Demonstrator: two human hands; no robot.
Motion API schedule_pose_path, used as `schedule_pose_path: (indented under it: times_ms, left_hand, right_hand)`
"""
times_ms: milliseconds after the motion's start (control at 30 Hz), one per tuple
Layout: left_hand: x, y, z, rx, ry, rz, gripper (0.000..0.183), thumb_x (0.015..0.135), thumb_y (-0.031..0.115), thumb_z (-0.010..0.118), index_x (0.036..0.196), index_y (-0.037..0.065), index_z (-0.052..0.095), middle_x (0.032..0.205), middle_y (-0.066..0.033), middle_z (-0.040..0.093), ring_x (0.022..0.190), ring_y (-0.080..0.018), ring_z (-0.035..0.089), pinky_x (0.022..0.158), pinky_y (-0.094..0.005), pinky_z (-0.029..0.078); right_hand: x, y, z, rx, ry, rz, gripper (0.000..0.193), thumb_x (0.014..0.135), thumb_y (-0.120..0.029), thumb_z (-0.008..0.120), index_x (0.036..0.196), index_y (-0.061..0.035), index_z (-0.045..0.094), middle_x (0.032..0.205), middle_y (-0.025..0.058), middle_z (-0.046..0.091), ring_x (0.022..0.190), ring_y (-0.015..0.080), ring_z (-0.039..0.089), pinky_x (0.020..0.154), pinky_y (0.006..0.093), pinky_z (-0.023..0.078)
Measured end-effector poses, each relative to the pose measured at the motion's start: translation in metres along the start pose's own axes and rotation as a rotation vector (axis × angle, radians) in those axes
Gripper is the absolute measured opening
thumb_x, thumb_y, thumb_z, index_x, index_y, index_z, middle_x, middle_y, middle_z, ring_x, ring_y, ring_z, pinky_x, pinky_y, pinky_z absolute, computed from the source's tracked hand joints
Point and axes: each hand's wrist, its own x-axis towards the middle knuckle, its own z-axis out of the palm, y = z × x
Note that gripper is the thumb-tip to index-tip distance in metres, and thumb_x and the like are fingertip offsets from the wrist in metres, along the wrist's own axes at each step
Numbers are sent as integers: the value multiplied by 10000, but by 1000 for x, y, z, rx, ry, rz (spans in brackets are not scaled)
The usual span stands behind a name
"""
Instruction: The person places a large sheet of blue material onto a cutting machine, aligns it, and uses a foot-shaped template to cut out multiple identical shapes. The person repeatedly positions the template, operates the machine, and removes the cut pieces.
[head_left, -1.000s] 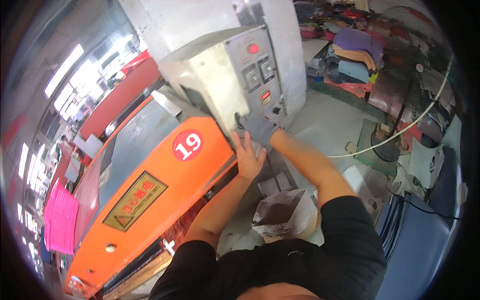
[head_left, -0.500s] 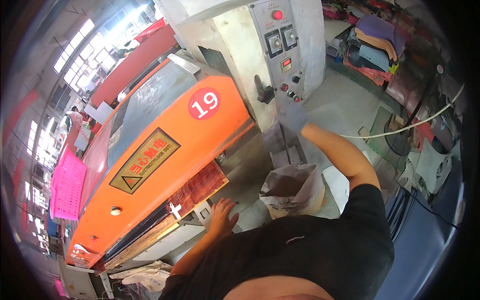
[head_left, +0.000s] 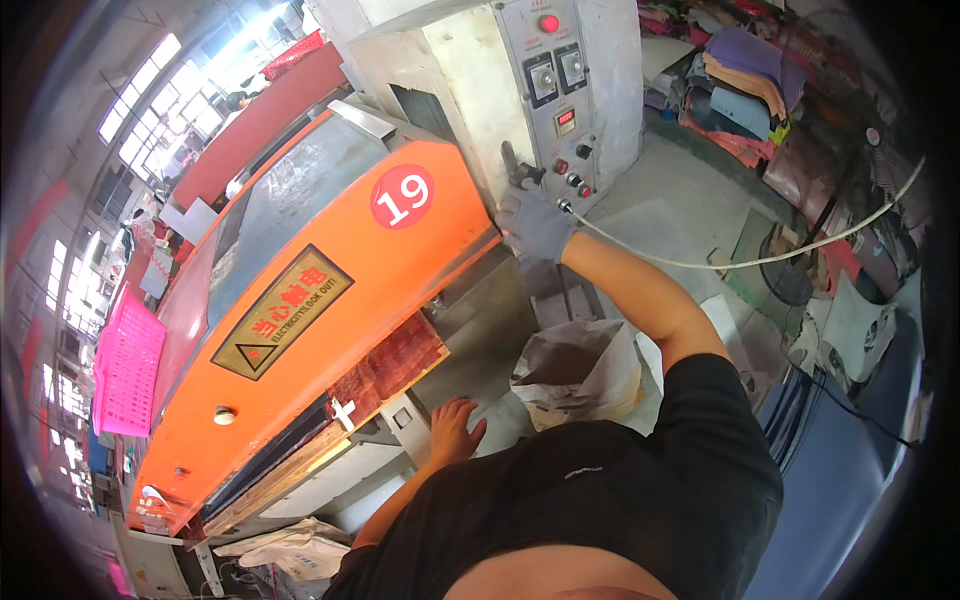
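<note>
Right at the centre of it all, the black knob [head_left: 530, 174] sits low on the edge of the pale control box [head_left: 475, 110], and the right hand [head_left: 537, 220], in a grey glove, is right up against it! The gloved fingers are bent just beneath the knob, but whether they are closed around it I cannot tell; the glove hides the contact.

Beside the knob, on the grey front panel [head_left: 537, 45], a cluster of small buttons [head_left: 573, 180] stands just clear of the glove. Above them a little display [head_left: 565, 120] shows red, then come two dials [head_left: 556, 73] side by side, and at the top a red lamp [head_left: 548, 23].

Down below, the left hand [head_left: 453, 432] is bare, fingers spread, nothing in its grasp, near the end of a wooden board [head_left: 280, 484] under the big orange machine [head_left: 330, 365]. That machine wears a round red sticker [head_left: 388, 213] and a gold warning plate [head_left: 260, 325], with a pink basket [head_left: 128, 365] at its far left!

Between the arms, an open-topped pale sack [head_left: 612, 382] stands on the floor. A white cable [head_left: 690, 265] curves in from the right toward the glove, and past it, upper right, coloured sheets [head_left: 745, 52] lie heaped.
</note>
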Motion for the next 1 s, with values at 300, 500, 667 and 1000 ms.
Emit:
schedule_pose_path:
  times_ms: [300, 500, 667, 1000]
  left_hand:
    - [0, 2, -4, -25, 22, -5, 309, 743, 211, 705, 999, 67, 610, 1055, -97, 603, 1068, -287, 527, 917, -408, 387]
    - [1, 0, -1, -34, 39, -10, 288, 749, 193, 700, 992, 63, 617, 1031, -114, 603, 1016, -316, 537, 884, -410, 408]
    - [0, 0, -1, -16, -11, -17, 275, 758, 206, 689, 986, 69, 621, 1018, -127, 607, 1004, -327, 542, 878, -415, 413]
    - [-3, -9, 7, -46, 4, -50, 274, 754, 209, 679, 978, 62, 622, 959, -130, 624, 973, -323, 564, 876, -420, 414]
  right_hand:
    - [-18, 49, 57, 413, 274, 585, 263, 840, -304, 562, 949, -65, 560, 914, 109, 604, 859, 238, 593, 764, 366, 463]
    - [-31, 35, 49, 587, 192, 882, 356, 883, -343, 495, 1102, -63, 519, 858, 140, 588, 793, 280, 588, 669, 387, 451]
    - [0, 25, 7, -46, 202, 354, 465, 831, -392, 591, 1153, -71, 494, 905, 178, 601, 846, 349, 588, 754, 430, 457]
    - [21, 33, 48, 662, 311, 1031, 574, 813, -453, 601, 1166, -31, 438, 967, 206, 621, 893, 327, 624, 781, 397, 469]
